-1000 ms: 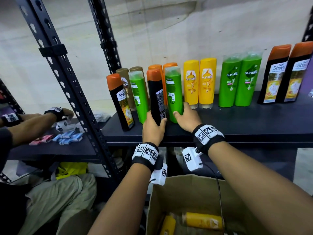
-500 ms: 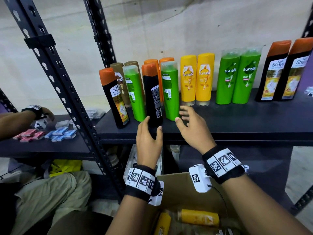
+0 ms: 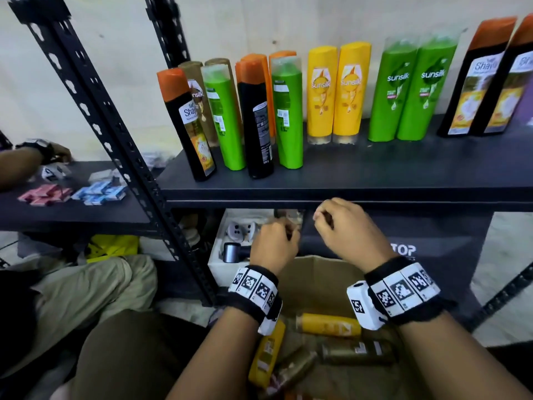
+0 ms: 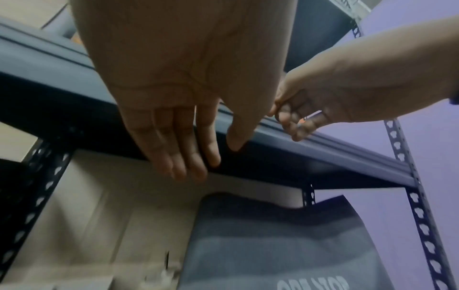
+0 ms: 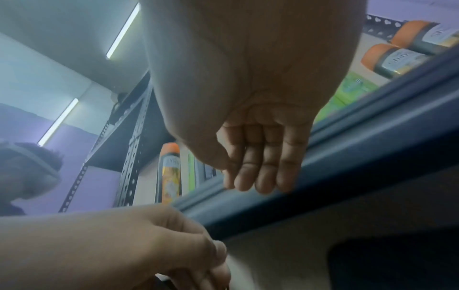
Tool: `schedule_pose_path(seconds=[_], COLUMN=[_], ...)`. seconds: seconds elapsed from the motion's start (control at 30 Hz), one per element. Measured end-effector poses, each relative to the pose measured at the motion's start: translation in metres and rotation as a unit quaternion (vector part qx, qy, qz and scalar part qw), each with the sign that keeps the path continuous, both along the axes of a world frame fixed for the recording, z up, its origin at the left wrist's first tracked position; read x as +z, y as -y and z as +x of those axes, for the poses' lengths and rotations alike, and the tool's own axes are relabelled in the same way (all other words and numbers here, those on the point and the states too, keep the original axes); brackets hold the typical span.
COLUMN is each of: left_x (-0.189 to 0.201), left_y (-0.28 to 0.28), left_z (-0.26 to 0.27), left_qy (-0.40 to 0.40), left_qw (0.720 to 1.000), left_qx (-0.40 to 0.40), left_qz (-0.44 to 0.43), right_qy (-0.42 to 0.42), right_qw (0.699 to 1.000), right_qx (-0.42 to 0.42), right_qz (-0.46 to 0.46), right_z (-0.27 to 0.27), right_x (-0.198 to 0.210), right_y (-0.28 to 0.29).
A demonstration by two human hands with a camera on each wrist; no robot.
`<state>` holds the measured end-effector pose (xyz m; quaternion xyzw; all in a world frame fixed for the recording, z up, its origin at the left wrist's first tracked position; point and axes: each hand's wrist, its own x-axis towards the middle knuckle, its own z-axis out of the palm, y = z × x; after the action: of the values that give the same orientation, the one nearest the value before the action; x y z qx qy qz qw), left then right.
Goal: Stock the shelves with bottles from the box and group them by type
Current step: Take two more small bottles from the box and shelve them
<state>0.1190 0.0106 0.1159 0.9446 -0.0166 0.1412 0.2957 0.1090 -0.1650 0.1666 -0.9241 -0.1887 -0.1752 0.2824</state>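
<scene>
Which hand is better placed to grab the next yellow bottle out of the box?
Probably the left hand: it holds nothing and hangs nearly over the upright-lying yellow bottle in the box. The right hand, also holding nothing, sits higher by the shelf edge.

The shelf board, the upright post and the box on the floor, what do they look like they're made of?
Shelf board: looks like dark painted metal or laminate with a matte, even sheen; which one is unclear. Upright post: most likely black painted steel angle, given its rows of punched slots. Box: brown corrugated cardboard by its dull tan face and folded flap.
</scene>
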Motion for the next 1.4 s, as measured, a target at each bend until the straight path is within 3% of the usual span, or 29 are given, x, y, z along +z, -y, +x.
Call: schedule_pose_path(seconds=[0.27, 0.43, 0.93, 1.13, 1.4], left_x=[-0.074, -0.106, -0.178, -0.211, -0.252], left_y=[0.008, 0.005, 0.0, 0.001, -0.001], left_z=[-0.012, -0.021, -0.042, -0.045, -0.054], left_qy=[-0.18, -0.247, -0.409, -0.444, -0.504], left_qw=[0.979, 0.963, 0.896, 0.874, 0.834], left_qx=[-0.01, -0.016, -0.075, -0.084, -0.082], left_qz=[0.094, 0.112, 0.153, 0.177, 0.209], right_qy=[-0.213, -0.316, -0.499, -0.529, -0.598], right_qw=[0.975, 0.945, 0.859, 0.835, 0.789], right_qx=[-0.022, -0.042, -0.066, -0.08, -0.032], right_qz=[-0.063, -0.066, -0.092, -0.126, -0.136], right_z=[-0.015, -0.025, -0.061, -0.066, -0.072], right_x=[-0.087, -0.134, -0.248, -0.277, -0.306], right_y=[0.012, 0.019, 0.039, 0.043, 0.039])
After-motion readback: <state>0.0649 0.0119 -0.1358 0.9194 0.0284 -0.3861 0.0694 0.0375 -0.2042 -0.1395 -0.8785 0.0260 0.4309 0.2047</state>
